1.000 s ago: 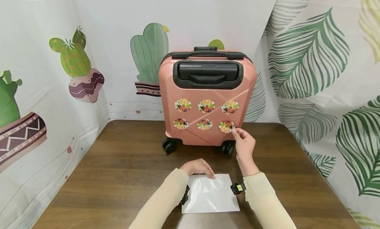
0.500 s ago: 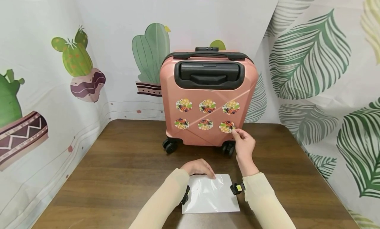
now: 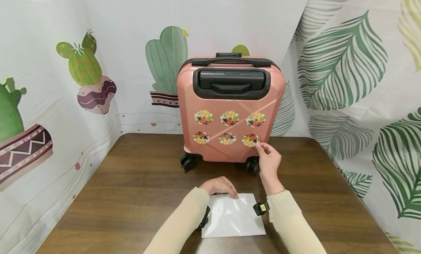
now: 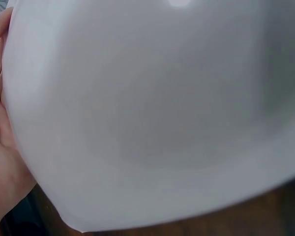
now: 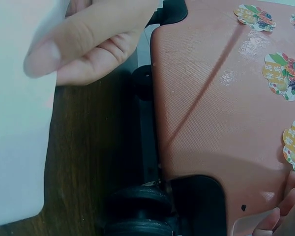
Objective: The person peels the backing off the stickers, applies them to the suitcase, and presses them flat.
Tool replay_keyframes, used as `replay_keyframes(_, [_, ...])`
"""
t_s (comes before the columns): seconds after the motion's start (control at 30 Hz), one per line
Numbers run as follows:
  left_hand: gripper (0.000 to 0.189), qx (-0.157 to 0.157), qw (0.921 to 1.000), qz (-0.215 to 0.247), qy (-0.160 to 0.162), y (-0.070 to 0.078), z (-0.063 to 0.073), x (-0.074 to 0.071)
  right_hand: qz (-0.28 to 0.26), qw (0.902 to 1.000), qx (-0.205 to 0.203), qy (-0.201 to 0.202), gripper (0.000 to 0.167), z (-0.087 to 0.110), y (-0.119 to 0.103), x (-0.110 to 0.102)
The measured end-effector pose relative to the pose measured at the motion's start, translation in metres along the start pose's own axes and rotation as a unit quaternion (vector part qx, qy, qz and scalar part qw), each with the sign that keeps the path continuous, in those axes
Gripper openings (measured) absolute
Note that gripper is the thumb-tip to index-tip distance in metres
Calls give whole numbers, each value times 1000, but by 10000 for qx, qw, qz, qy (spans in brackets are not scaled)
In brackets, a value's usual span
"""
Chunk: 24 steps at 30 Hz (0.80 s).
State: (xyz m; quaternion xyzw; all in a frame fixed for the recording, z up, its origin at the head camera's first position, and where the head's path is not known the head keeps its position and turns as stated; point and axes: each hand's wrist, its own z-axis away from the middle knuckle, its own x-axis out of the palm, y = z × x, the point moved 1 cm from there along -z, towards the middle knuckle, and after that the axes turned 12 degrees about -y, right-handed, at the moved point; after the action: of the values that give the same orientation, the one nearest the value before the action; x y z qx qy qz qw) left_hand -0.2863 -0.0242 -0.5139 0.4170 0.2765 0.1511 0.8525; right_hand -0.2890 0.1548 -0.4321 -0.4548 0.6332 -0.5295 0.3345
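Observation:
A pink suitcase [image 3: 210, 151] stands upright on the brown table. Two rows of scalloped, fruit-printed stickers are on its face. At the lower right one, my right hand [image 3: 270, 160] pinches the right edge of the sticker [image 3: 250, 140] between thumb and forefinger, against the shell. Part of that sticker [image 5: 294, 142] shows above the right fingertips in the right wrist view. My left hand [image 3: 218, 185] grips the far edge of a glossy white sheet [image 3: 231, 219]. Its thumb [image 5: 44, 59] lies over the sheet's edge. The sheet [image 4: 152, 123] fills most of the left wrist view.
Black wheels [image 3: 188, 162] carry the suitcase, and a black handle [image 3: 231, 80] is set into its upper part. The wooden table [image 3: 141, 195] reaches out to both sides. Behind it hangs a white cloth [image 3: 115, 12] printed with cacti and leaves.
My right hand has shifted very slightly left, with the pinched sticker moving a touch the same way. The left hand and the white sheet stay where they were.

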Motion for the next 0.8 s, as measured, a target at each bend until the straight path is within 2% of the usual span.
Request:
replay_keyframes(0.47, [21, 73, 9999, 63, -95, -2, 1, -1, -138, 9996, -26, 264, 18, 0, 0, 7])
replay_keyframes(0.8, [21, 117, 9998, -65, -137, -5, -3, -2, 13, 9988, -129, 470, 23, 1, 3, 10])
